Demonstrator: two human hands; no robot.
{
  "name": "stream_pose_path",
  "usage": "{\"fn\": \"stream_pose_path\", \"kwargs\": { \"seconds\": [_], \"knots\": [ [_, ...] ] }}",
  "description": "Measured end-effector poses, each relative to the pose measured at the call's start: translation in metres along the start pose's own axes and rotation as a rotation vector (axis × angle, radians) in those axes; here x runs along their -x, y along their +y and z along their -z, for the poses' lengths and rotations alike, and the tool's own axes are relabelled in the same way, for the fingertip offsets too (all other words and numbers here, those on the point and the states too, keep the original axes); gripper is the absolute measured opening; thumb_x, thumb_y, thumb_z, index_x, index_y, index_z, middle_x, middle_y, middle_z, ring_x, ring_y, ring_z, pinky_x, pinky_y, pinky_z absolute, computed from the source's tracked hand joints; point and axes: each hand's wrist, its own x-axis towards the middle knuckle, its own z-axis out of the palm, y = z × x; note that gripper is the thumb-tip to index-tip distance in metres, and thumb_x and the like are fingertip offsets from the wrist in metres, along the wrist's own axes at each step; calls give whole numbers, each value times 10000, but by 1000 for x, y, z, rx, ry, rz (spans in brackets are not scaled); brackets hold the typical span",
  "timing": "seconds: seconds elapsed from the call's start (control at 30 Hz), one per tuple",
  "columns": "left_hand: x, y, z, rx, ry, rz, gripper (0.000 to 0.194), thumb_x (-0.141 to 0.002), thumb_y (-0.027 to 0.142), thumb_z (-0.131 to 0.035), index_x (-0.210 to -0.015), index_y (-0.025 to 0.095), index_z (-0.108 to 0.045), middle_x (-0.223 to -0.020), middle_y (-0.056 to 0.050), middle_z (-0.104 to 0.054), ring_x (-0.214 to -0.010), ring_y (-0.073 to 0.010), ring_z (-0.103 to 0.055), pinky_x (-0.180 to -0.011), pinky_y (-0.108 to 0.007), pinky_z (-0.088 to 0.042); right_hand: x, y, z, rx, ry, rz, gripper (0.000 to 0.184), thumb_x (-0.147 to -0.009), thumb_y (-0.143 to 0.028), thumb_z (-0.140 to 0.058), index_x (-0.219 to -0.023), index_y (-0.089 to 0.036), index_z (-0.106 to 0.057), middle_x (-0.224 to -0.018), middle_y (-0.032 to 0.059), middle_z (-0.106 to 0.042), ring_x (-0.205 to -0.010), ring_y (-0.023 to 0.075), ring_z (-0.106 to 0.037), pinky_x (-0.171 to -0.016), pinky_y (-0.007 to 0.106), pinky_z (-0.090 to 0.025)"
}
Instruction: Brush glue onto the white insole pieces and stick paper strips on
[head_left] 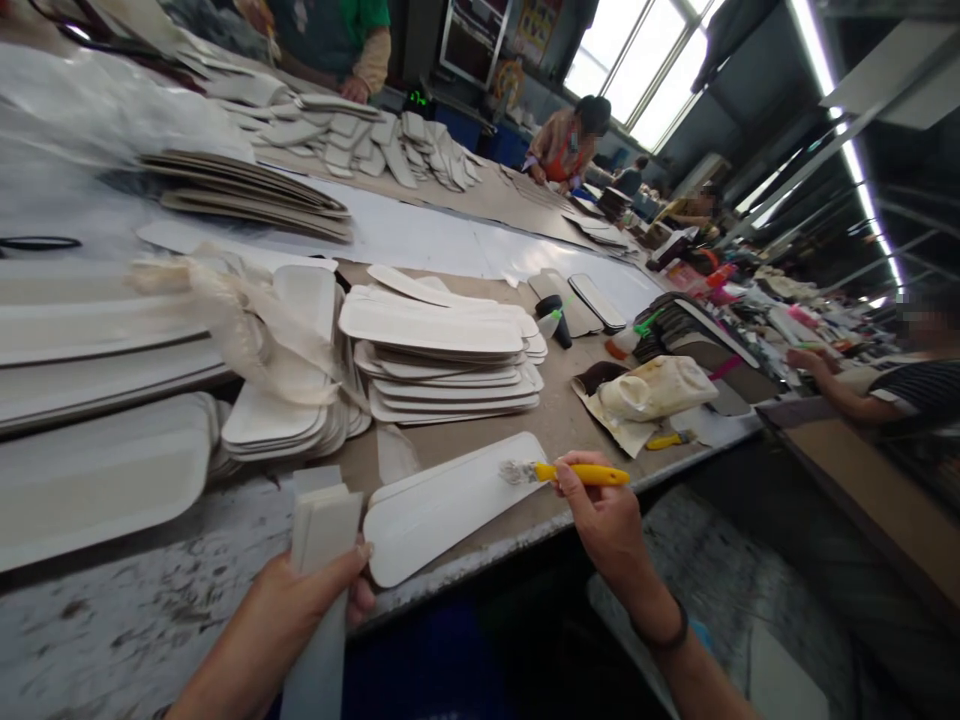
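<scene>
My right hand (604, 510) grips a yellow-handled paintbrush (592, 474). Its pale bristles rest on the right part of a long white rounded panel (442, 515), which lies at the table's front edge with another under it. In my left hand (300, 600) is a bundle of long white strips (321, 530), held between thumb and fingers. The left fingertips are close to the panel's left end; whether they touch it, I cannot tell. Behind the panel stands a stack of similar white panels (442, 340).
More white panels (105, 470) are piled at the left. To the right are a glue-crusted container (660, 387), a second yellow brush (670, 440) and a green-tipped bottle (550, 322). Across the table, a person's hand (355, 90) rests by scattered pieces. Another person (885, 390) works at far right.
</scene>
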Motion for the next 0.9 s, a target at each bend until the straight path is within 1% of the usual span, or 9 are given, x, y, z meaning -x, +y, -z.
{"fn": "stream_pose_path", "kwargs": {
  "seconds": [0.13,0.27,0.33,0.43,0.53,0.63,0.7,0.8,0.9],
  "knots": [
    [-6,-6,1,-23,-7,21,317,-658,447,-641,-472,190,-628,-450,-17,-595,-482,-174,-505,-542,-278,-388,-8,4,10,121,51,87,228,-860,-409,-537,-870,-186,-587,-812,71,-642,-761,213,-632,-704,351,-513],
    [-12,-9,2,-20,-19,48,340,-664,444,-639,-430,198,-613,-442,-22,-598,-461,-172,-504,-527,-275,-391,-14,3,18,219,94,215,177,-872,-357,-523,-859,-196,-594,-823,67,-640,-779,205,-621,-757,358,-509],
    [-13,-11,3,-34,-35,65,376,-671,467,-632,-418,190,-614,-437,-32,-595,-465,-174,-509,-520,-272,-382,-15,2,19,243,99,276,145,-874,-326,-522,-855,-202,-596,-810,63,-638,-785,202,-619,-764,354,-512],
    [-15,-14,5,-43,-49,89,385,-670,487,-637,-432,185,-619,-421,-36,-581,-469,-179,-512,-524,-274,-380,-12,-1,15,246,85,356,116,-867,-296,-524,-838,-213,-600,-791,62,-639,-780,202,-623,-753,350,-521],
    [-15,-15,5,-19,-37,97,351,-638,494,-670,-467,192,-618,-427,-28,-584,-475,-188,-517,-521,-283,-391,-1,-7,8,215,35,377,108,-873,-264,-514,-848,-216,-607,-791,62,-644,-767,195,-627,-736,338,-529],
    [-15,-16,4,11,-11,62,321,-605,505,-702,-548,196,-639,-436,-2,-590,-459,-182,-508,-523,-286,-413,7,-12,7,172,-17,370,97,-877,-231,-513,-871,-211,-608,-813,63,-651,-787,192,-631,-742,330,-531],
    [-15,-16,4,4,-1,59,321,-609,498,-700,-538,192,-637,-438,-10,-596,-457,-181,-514,-520,-285,-414,8,-12,11,165,0,369,89,-873,-220,-520,-889,-209,-606,-832,66,-653,-810,197,-632,-760,339,-531],
    [-14,-14,3,-21,-14,58,364,-643,488,-665,-446,189,-605,-424,-37,-589,-459,-183,-522,-510,-283,-405,3,-9,13,186,45,394,80,-860,-200,-537,-895,-208,-609,-830,68,-648,-808,200,-632,-764,346,-531],
    [-10,-11,2,20,-1,41,305,-624,454,-675,-471,195,-624,-437,-27,-606,-456,-179,-515,-516,-285,-411,6,-12,3,163,9,423,94,-849,-171,-546,-888,-216,-618,-825,63,-651,-802,197,-635,-752,332,-532]
  ]
}}
